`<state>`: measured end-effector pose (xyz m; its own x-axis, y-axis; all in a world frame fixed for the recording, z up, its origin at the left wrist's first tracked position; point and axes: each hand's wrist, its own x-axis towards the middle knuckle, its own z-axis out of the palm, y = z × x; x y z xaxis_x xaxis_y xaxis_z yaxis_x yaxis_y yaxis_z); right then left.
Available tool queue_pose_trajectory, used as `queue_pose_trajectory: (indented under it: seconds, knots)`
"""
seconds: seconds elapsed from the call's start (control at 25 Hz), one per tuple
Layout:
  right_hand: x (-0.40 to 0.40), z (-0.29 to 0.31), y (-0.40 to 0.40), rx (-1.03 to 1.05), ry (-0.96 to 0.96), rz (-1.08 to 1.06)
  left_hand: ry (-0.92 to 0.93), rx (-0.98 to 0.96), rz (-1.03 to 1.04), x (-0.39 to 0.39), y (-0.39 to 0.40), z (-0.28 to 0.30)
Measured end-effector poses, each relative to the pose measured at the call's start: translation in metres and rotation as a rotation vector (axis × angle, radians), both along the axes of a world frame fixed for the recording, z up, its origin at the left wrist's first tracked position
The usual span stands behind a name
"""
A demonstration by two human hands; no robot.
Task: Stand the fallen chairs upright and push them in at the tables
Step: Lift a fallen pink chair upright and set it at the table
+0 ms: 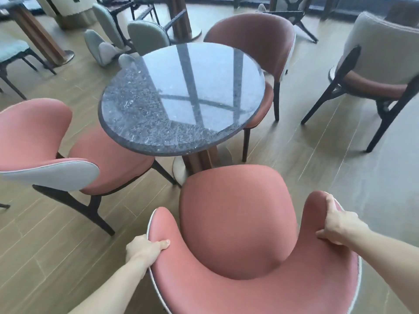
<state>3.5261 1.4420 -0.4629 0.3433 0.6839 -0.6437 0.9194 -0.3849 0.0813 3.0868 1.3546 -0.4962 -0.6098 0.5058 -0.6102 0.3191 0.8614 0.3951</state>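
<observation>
- Nearest the camera, a pink curved-back chair (238, 225) stands upright, its seat facing a round dark stone table (181, 98) and its front edge close to the table's pedestal base (181, 168).
- Left hand (147, 248) grips the left wing of the backrest, thumb lying over the pink front face.
- Right hand (340, 223) grips the right wing, fingers curled over its top edge.
- 2 more pink chairs stand at this table: one on the left (68, 155), one on the far side (260, 41) tucked under the tabletop.
- Across the room, grey-green chairs (106, 46) lie tipped on the wooden floor (68, 257).
- A grey-backed chair (374, 64) stands on the right.
</observation>
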Motion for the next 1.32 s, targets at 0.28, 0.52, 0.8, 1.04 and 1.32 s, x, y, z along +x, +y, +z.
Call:
queue_pose_trajectory:
  seconds: [0.28, 0.52, 0.8, 1.04, 1.32]
  knots:
    - [-0.135, -0.01, -0.06, -0.006, 0.037, -0.136, 0.121, -0.057, -0.261, -0.151, 0.048, 0.007]
    - [-0.218, -0.017, -0.1, 0.007, 0.057, -0.347, 0.224, -0.068, -0.443, -0.226, 0.081, 0.016]
    - [-0.274, -0.019, -0.148, -0.03, 0.031, -0.426, 0.22, -0.004, -0.512, -0.268, 0.066, 0.004]
    - [-0.347, -0.019, -0.178, -0.037, 0.001, -0.572, 0.197, -0.001, -0.685, -0.321, 0.093, 0.008]
    - [-0.435, -0.023, -0.203, -0.041, -0.032, -0.712, 0.231, -0.008, -0.883, -0.38, 0.124, 0.008]
